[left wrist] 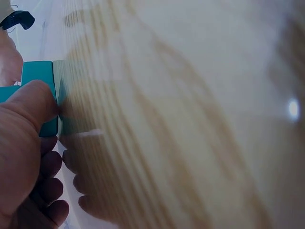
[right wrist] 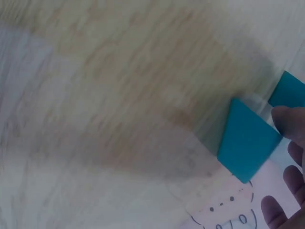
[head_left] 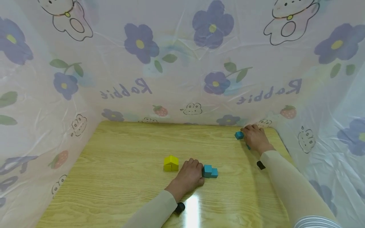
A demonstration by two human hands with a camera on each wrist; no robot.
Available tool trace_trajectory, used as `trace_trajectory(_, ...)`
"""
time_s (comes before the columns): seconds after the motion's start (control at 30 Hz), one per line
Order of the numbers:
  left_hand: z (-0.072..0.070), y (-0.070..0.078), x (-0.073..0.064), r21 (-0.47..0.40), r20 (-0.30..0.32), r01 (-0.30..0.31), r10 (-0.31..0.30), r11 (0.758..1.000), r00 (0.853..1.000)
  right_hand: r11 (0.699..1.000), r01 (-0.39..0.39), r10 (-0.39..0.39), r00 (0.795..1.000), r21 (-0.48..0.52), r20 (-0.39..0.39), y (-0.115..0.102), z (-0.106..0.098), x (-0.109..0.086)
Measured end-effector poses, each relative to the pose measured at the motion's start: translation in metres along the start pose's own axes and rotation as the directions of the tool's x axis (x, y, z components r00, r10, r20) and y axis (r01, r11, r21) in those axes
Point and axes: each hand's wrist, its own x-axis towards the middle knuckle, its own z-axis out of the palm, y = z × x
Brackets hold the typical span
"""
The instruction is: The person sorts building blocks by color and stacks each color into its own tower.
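Observation:
Near the middle of the table, my left hand (head_left: 190, 174) holds the left side of stepped blue blocks (head_left: 207, 171). In the left wrist view the thumb (left wrist: 38, 98) presses one blue block (left wrist: 39, 71), with the other fingers curled below. At the back right, my right hand (head_left: 256, 137) is beside a blue block (head_left: 239, 135); another blue block (head_left: 248, 147) shows partly under the hand. The right wrist view has the thumb (right wrist: 287, 123) at the corner of one blue block (right wrist: 248, 143), close to a second (right wrist: 289, 90). The right index finger is hidden.
Left of my left hand stands a small house-like yellow block group (head_left: 171, 163). The wooden table (head_left: 122, 177) is enclosed by a patterned plastic sheet (head_left: 176, 69) at the back and sides. Black wrist pieces show at the left cuff (head_left: 180, 208) and right cuff (head_left: 260, 165).

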Motion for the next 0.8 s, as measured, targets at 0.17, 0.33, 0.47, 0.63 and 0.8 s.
trace_trajectory(0.17,0.001,0.001,0.000,0.015,-0.003,-0.001,0.001,1.000,1.000,1.000,-0.003,0.003,0.999,0.017,-0.038,-0.002,0.005,-0.004)
trace_trajectory(0.33,0.000,0.002,0.000,0.018,0.008,0.012,-0.012,1.000,1.000,0.997,-0.021,0.024,0.999,0.070,-0.033,-0.007,0.004,-0.006)
trace_trajectory(0.47,0.001,0.002,0.000,0.021,0.003,0.017,-0.017,1.000,1.000,0.997,-0.033,0.035,0.999,0.075,-0.026,-0.010,0.006,-0.007)
trace_trajectory(0.63,0.001,0.002,0.000,0.013,0.001,0.019,-0.019,1.000,1.000,0.992,-0.039,0.043,0.998,0.118,-0.034,-0.011,0.013,-0.005)
trace_trajectory(0.8,-0.001,0.002,0.001,-0.003,0.005,0.025,-0.025,1.000,1.000,0.980,0.038,-0.023,0.996,0.194,-0.082,-0.024,0.015,-0.004)
